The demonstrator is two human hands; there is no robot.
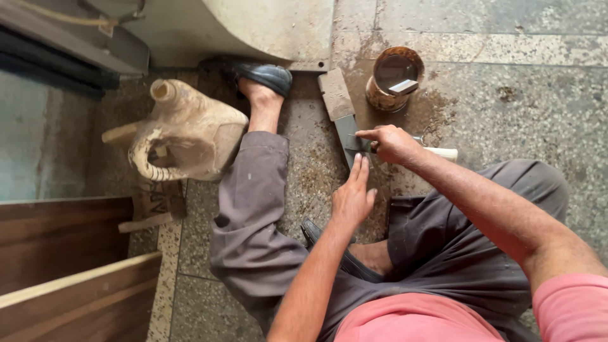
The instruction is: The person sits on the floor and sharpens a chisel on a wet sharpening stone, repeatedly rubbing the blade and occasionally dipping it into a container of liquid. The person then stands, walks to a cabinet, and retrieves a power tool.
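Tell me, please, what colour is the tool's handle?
Cream-white, the handle shows in the head view.

A long, flat grey sharpening stone (342, 120) lies on the speckled floor (506, 114), its far end dusty brown, while a pale-handled chisel (405, 151) lies flat across its near end, blade down on the stone.

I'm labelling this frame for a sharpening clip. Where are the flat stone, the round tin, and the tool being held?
flat stone (336, 96), head view, its bare upper half.
round tin (394, 77), head view, its rusty rim.
tool (441, 152), head view, pale handle end past the right hand (392, 144).
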